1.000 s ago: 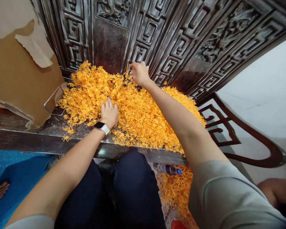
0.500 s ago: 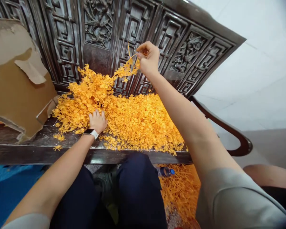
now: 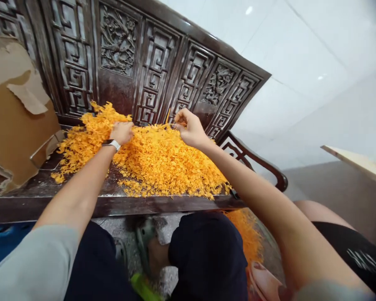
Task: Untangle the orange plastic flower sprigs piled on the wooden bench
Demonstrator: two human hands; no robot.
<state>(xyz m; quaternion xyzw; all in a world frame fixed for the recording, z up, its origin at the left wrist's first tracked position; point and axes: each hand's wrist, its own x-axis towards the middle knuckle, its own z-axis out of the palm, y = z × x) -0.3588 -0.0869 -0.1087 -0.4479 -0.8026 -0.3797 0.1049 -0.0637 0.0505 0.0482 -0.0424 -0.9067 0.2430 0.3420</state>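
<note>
A broad heap of orange plastic flower sprigs [image 3: 172, 163] covers the middle of the dark wooden bench. My left hand [image 3: 122, 133], with a white-strapped watch [image 3: 112, 144] at its wrist, is at the heap's upper left, fingers curled into the sprigs; their tips are partly hidden. Just above the back of the heap, my right hand [image 3: 188, 127] pinches a thin orange sprig stem [image 3: 168, 116] between thumb and fingers. The sprig's lower part merges with the heap, so its end cannot be made out.
A torn cardboard box [image 3: 19, 113] stands on the bench's left, a bent wire [image 3: 44, 150] beside it. Behind the heap rises the carved backrest [image 3: 119, 83]. More orange pieces [image 3: 247, 238] lie below the bench edge. Another person's leg [image 3: 322, 215] is at right.
My left hand has gone from lying spread on the heap's front to curling in further back. My right hand has come down towards the heap, and the raised strand has dropped. The view has shifted.
</note>
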